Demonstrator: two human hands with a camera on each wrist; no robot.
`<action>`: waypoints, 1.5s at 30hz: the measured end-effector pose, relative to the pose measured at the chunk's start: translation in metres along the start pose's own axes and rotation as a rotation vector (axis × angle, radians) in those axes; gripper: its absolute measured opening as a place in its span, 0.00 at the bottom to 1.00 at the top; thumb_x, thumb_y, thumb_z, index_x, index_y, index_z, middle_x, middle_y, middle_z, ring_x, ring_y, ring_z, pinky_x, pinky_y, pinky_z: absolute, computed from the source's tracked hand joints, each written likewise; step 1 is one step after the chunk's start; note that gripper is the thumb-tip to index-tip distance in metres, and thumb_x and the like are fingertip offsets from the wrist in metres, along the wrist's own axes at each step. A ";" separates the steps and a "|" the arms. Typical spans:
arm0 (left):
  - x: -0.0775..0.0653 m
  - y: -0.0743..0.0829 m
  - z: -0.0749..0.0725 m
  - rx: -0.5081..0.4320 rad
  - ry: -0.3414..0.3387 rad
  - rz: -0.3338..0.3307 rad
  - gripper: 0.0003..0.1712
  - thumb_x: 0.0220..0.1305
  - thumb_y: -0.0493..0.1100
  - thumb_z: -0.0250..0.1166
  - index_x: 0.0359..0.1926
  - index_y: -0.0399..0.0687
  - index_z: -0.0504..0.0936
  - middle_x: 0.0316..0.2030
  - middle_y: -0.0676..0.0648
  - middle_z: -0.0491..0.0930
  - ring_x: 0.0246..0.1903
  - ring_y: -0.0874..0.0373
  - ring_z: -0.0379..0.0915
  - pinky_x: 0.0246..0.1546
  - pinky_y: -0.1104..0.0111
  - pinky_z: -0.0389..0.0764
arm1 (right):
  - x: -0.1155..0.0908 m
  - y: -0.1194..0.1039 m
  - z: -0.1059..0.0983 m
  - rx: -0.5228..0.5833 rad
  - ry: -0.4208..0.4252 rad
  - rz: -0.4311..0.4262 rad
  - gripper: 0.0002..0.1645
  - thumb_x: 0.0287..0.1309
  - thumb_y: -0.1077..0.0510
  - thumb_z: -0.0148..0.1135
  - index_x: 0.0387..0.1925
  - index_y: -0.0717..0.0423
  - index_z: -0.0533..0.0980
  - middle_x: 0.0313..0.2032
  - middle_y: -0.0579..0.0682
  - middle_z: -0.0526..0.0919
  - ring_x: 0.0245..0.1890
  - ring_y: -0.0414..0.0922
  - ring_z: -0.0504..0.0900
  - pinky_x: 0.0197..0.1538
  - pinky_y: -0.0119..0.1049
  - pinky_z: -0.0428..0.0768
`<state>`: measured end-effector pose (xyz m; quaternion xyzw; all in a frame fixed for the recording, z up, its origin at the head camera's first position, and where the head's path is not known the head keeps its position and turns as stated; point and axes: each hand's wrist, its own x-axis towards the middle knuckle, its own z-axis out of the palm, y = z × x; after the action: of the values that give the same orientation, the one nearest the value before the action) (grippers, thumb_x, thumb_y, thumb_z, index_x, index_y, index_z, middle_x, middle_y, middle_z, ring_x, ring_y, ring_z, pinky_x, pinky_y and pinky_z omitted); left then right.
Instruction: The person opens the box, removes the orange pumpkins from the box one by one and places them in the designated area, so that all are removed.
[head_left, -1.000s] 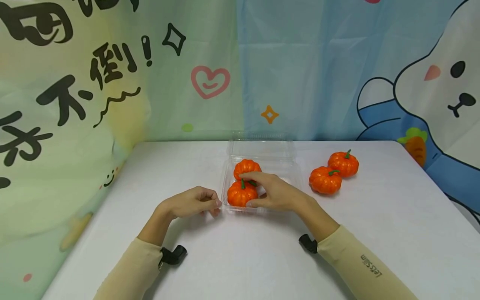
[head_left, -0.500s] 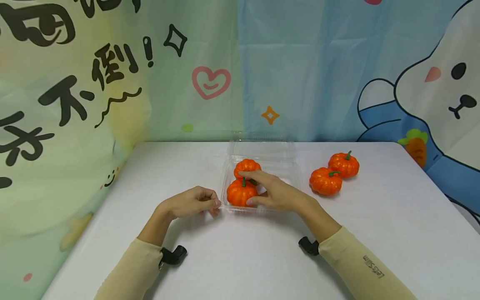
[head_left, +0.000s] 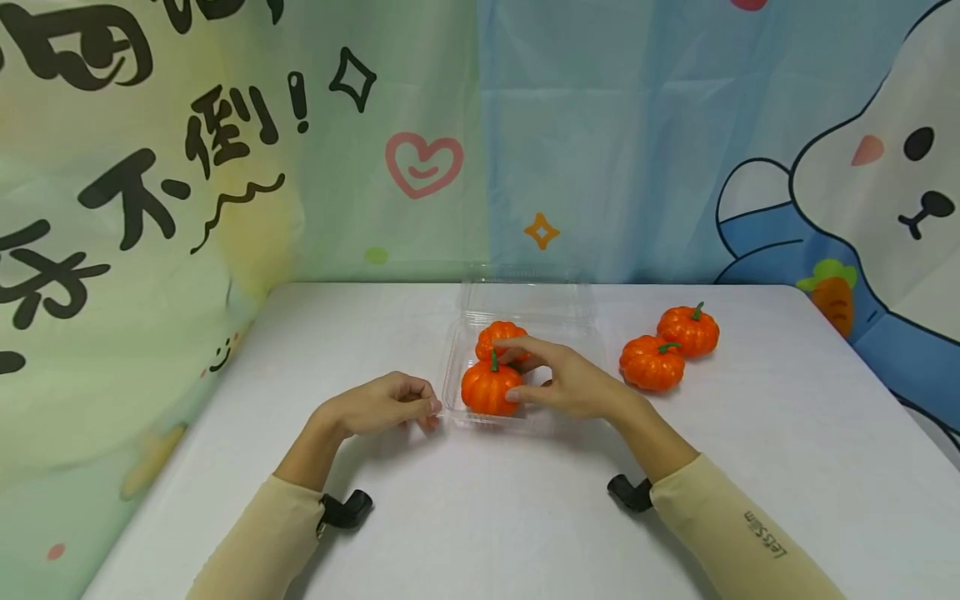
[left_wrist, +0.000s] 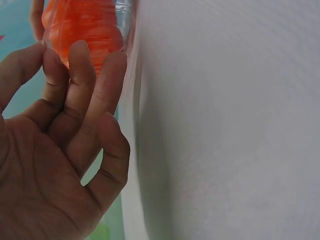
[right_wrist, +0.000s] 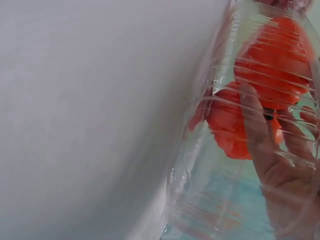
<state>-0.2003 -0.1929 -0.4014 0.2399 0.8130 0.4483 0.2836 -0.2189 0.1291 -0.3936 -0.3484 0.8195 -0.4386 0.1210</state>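
An open clear plastic clamshell box (head_left: pixel 555 337) stands near the table's middle, its lid raised at the back. Inside, on the left side, are two orange toy pumpkins, a front pumpkin (head_left: pixel 489 388) and a rear pumpkin (head_left: pixel 498 335). My right hand (head_left: pixel 566 379) reaches in from the right; its thumb touches the front pumpkin's right side, and other fingers lie between and over the two. In the right wrist view, the right hand (right_wrist: pixel 272 145) shows through the clear wall. My left hand (head_left: pixel 386 406) pinches the box's front-left rim between thumb and finger; the left wrist view shows this closely.
Right of the box, two more orange pumpkins rest on the white table (head_left: pixel 480 517), a nearer pumpkin (head_left: pixel 649 364) and a farther pumpkin (head_left: pixel 692 331), close together. A printed cloth backdrop (head_left: pixel 592 142) hangs behind the table edge.
My right hand has shifted a little to the right, and both pumpkins in the box have moved slightly right too. My left hand and the box have stayed where they were.
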 end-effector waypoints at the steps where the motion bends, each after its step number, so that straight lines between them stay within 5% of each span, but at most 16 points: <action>1: 0.000 0.000 0.000 -0.001 -0.001 -0.001 0.12 0.75 0.44 0.58 0.40 0.41 0.83 0.37 0.44 0.88 0.42 0.49 0.81 0.43 0.60 0.75 | 0.000 0.000 0.000 0.007 -0.006 0.000 0.39 0.63 0.58 0.72 0.73 0.51 0.68 0.62 0.51 0.79 0.57 0.53 0.81 0.49 0.43 0.85; 22: 0.002 -0.003 -0.002 0.008 -0.009 0.004 0.13 0.76 0.45 0.57 0.41 0.41 0.82 0.38 0.43 0.88 0.42 0.50 0.82 0.43 0.60 0.74 | -0.002 0.001 0.002 0.058 -0.003 -0.004 0.48 0.57 0.60 0.77 0.76 0.53 0.64 0.65 0.54 0.76 0.60 0.52 0.78 0.53 0.37 0.84; 31: 0.001 0.000 -0.001 0.005 0.003 0.004 0.13 0.76 0.46 0.58 0.41 0.41 0.82 0.38 0.42 0.88 0.42 0.50 0.82 0.44 0.59 0.74 | -0.007 0.000 -0.003 0.027 0.014 -0.035 0.47 0.60 0.60 0.74 0.77 0.47 0.62 0.69 0.52 0.74 0.66 0.56 0.76 0.59 0.57 0.79; 38: 0.000 -0.002 -0.001 0.000 0.008 0.006 0.13 0.75 0.46 0.58 0.41 0.40 0.82 0.39 0.41 0.87 0.42 0.50 0.83 0.45 0.59 0.74 | -0.014 0.000 -0.009 0.111 0.018 0.004 0.48 0.61 0.58 0.73 0.78 0.43 0.60 0.70 0.51 0.72 0.68 0.58 0.74 0.51 0.45 0.85; 45: 0.000 -0.004 0.000 -0.007 0.012 0.000 0.14 0.75 0.46 0.58 0.41 0.40 0.82 0.39 0.41 0.87 0.43 0.49 0.83 0.45 0.58 0.74 | -0.020 -0.002 -0.015 0.188 0.016 -0.006 0.48 0.61 0.59 0.73 0.77 0.36 0.61 0.71 0.54 0.71 0.69 0.57 0.71 0.53 0.45 0.84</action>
<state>-0.2011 -0.1950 -0.4043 0.2362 0.8132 0.4523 0.2798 -0.2111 0.1511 -0.3855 -0.3344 0.7747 -0.5167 0.1451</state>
